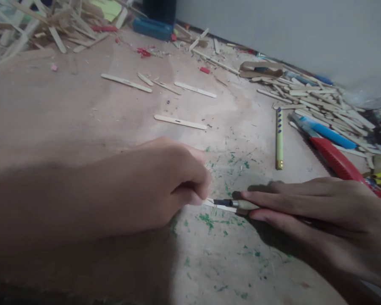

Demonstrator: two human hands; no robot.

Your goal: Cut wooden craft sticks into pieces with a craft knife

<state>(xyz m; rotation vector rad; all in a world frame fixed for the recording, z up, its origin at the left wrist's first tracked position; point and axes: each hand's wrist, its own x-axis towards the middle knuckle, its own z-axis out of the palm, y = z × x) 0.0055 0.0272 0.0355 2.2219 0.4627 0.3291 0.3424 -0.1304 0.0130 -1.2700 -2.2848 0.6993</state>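
Note:
My left hand [180,178] is closed on a wooden craft stick [226,208] that lies on the table; most of the stick is under the fingers. In my right hand [317,212] I hold a small carving tool [247,205] with a pale wooden handle, metal collar and dark blade. The blade's tip touches the craft stick just right of my left thumb. Another craft stick [180,122] with a short dark slot in its middle lies beyond my left hand.
Loose craft sticks [127,83] lie farther back, with a tangled pile [51,25] at the back left and another heap [327,101] at right. A green pencil [279,140], a blue cutter [330,132] and a red-handled tool [339,161] lie near my right hand. Green scraps [207,220] dot the table.

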